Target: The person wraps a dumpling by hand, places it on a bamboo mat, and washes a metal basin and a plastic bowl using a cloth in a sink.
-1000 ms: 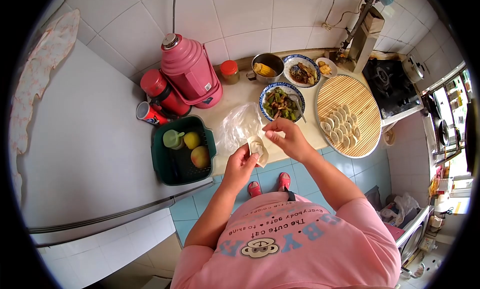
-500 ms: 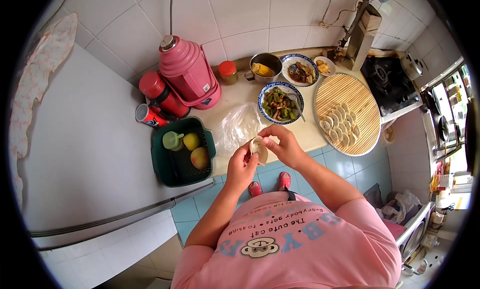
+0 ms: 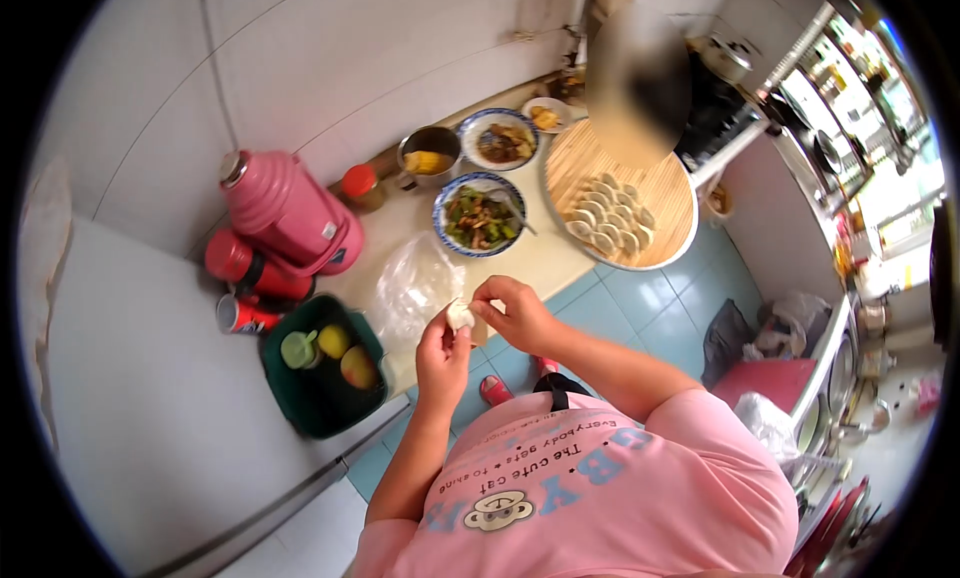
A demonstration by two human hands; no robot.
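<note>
Between my hands, over the counter's front edge, is a small pale dough wrapper [image 3: 460,315]. My left hand [image 3: 443,353] grips it from the left, thumb and fingers pressed on it. The fingertips of my right hand [image 3: 515,313] are pinched together at its upper right edge. Whatever lies inside the dough cannot be made out. A clear plastic bag [image 3: 412,288] lies on the counter just behind my left hand. To the right, a round slatted tray [image 3: 570,166] bears several folded dumplings [image 3: 612,215] in rows.
Bowls of cooked greens [image 3: 478,218] and meat [image 3: 500,143], a pot with corn [image 3: 428,163] and a red-lidded jar [image 3: 362,186] stand behind. At left are a pink flask [image 3: 285,213] and a green basket [image 3: 325,403] with fruit. A stove [image 3: 705,108] is back right.
The view has swung to the right and tilted. My right hand has come in to the wrapper, whose open sheet is now gathered smaller between my fingers.
</note>
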